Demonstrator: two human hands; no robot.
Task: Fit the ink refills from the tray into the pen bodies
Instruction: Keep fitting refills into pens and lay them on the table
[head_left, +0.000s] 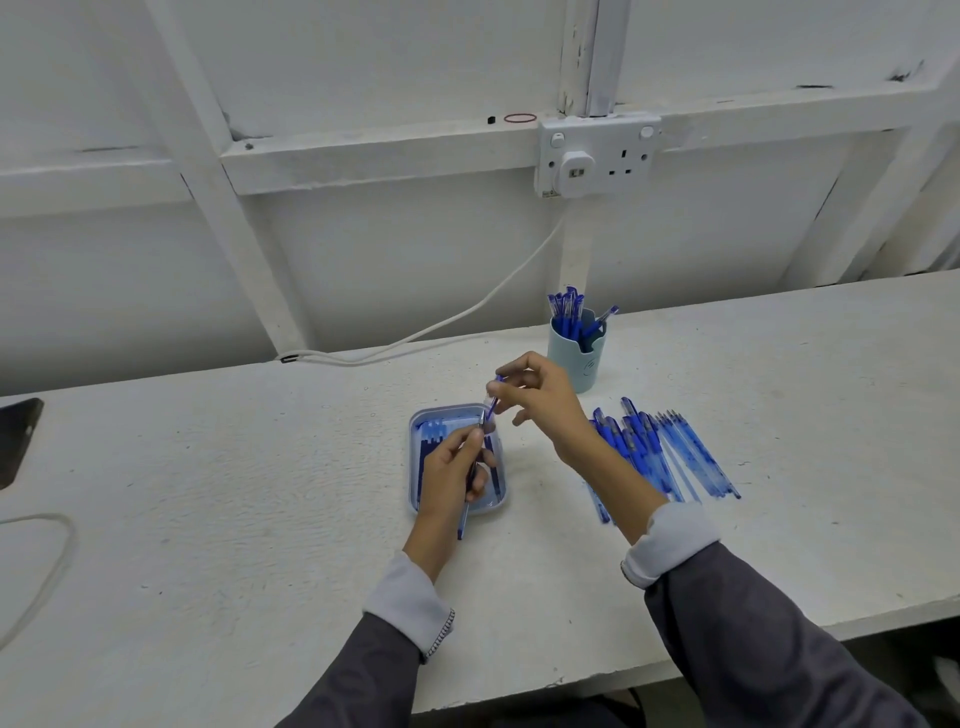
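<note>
A white desk (260, 493) is spread across the scene, and a double socket (597, 156) is mounted on the wall behind it. A heap of blue pen bodies (670, 452) is laid on the right. A pale cup (574, 358) filled with pens is stood farther back. A blue tray (451, 409) of ink refills (434, 434) is set at the centre. Over the tray, one pen body (462, 519) is clasped in the left grip (454, 467). A refill (492, 399) is pinched by the right grip (545, 402), its near end at the body's far end.
</note>
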